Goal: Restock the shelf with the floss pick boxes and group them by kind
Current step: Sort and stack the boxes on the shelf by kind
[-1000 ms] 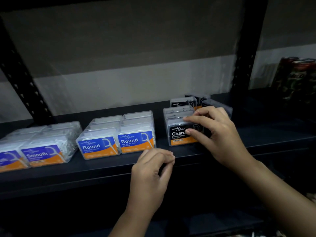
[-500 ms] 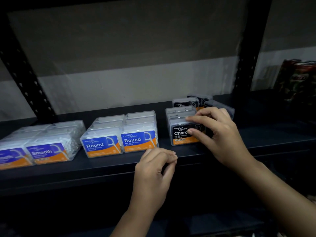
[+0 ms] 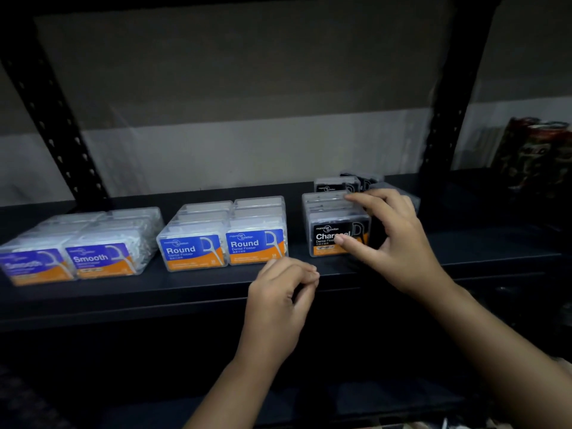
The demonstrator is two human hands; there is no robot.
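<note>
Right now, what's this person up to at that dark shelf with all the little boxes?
A person is stocking floss pick boxes on a black shelf, sorted by kind. Smooth boxes sit at the left, Round boxes in the middle. The right hand grips the row of Charcoal boxes, thumb on the front label and fingers over the top. The left hand hovers loosely curled by the shelf edge, holding nothing. A few more Charcoal boxes sit loosely behind.
</note>
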